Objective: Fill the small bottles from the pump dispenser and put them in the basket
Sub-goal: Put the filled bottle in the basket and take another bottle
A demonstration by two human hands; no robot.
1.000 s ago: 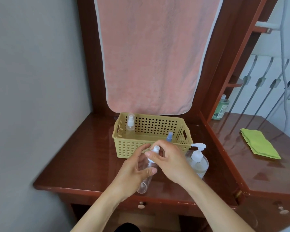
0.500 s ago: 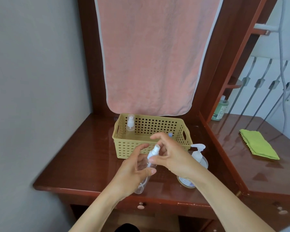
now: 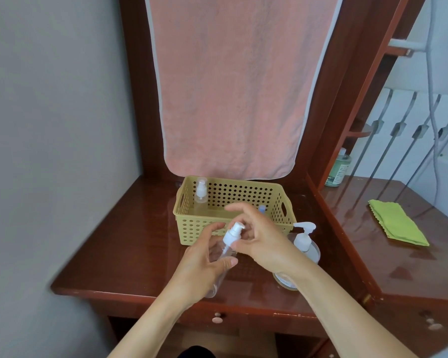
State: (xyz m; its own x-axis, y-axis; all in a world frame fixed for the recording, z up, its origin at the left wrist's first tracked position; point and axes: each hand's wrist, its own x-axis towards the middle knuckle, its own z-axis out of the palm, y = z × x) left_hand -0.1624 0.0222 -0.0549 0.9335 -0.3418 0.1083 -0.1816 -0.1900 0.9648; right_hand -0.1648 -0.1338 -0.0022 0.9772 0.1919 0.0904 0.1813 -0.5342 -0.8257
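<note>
My left hand (image 3: 204, 264) grips a small clear bottle (image 3: 224, 257) by its body, tilted, above the dresser top in front of the basket. My right hand (image 3: 261, 236) pinches the bottle's white pump cap (image 3: 233, 233) between thumb and fingers, the other fingers spread. The yellow perforated basket (image 3: 233, 229) stands behind my hands; a small bottle with a white pump (image 3: 200, 196) stands upright in its left back corner, and a blue-capped bottle (image 3: 262, 208) shows just past my right fingers. The large pump dispenser (image 3: 304, 244) stands right of my right wrist.
A pink towel (image 3: 230, 86) hangs over the mirror frame behind the basket. On the raised right dresser section lie a green cloth (image 3: 396, 223) and a green bottle (image 3: 338, 171). A grey wall (image 3: 49, 125) closes the left side. Drawer knob (image 3: 217, 319) sits below the front edge.
My right hand lifted the white pump cap up and slightly out of the clear bottle, exposing its tube. The left hand kept its hold on the bottle body.
</note>
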